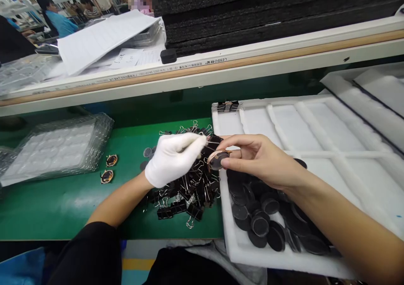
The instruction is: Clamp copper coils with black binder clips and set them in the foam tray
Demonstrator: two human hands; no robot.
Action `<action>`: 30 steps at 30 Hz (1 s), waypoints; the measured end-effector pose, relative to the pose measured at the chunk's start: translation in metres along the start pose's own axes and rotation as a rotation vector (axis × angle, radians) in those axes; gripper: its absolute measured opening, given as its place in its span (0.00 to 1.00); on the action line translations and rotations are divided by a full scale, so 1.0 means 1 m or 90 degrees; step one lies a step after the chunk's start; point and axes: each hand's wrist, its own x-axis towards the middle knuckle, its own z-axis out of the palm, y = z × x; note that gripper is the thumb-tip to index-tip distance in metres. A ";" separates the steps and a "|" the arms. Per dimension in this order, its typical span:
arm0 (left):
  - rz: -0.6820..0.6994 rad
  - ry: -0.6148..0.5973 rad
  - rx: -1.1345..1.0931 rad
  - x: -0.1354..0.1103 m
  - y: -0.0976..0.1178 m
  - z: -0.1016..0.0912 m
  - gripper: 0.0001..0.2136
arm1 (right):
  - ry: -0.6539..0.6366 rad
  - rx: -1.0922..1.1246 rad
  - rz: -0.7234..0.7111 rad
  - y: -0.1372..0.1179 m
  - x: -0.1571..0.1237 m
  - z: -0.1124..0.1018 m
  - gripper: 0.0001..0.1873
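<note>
My left hand, in a white glove, is closed in a pinch on the wire handles of a black binder clip. Between the thumb and fingers of my bare right hand is a round part with a dark face and a copper-coloured edge. The clip is right at the part's upper edge; whether its jaws grip the part is hidden. Under both hands lies a heap of black binder clips. Two similar round parts rest on the green table to the left.
A white foam tray with compartments stands at the right, many black discs piled in its near-left part. Stacked clear plastic trays lie at the left. A shelf edge crosses behind, bearing papers and black foam sheets.
</note>
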 end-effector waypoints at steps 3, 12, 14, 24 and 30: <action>0.049 -0.148 -0.003 0.000 0.001 -0.008 0.19 | 0.003 -0.083 -0.013 0.000 -0.004 0.001 0.11; 0.058 -0.364 0.125 0.008 -0.022 -0.021 0.32 | -0.075 -0.295 -0.114 -0.014 -0.012 0.000 0.06; 0.104 -0.383 0.109 0.007 -0.021 -0.015 0.34 | -0.098 -0.309 -0.115 -0.016 -0.012 0.000 0.07; 0.214 -0.284 0.204 -0.004 -0.015 -0.001 0.31 | -0.137 -0.386 -0.138 -0.013 -0.013 0.002 0.10; 0.228 -0.281 0.172 -0.004 -0.015 -0.003 0.28 | -0.160 -0.364 -0.112 -0.016 -0.014 -0.003 0.08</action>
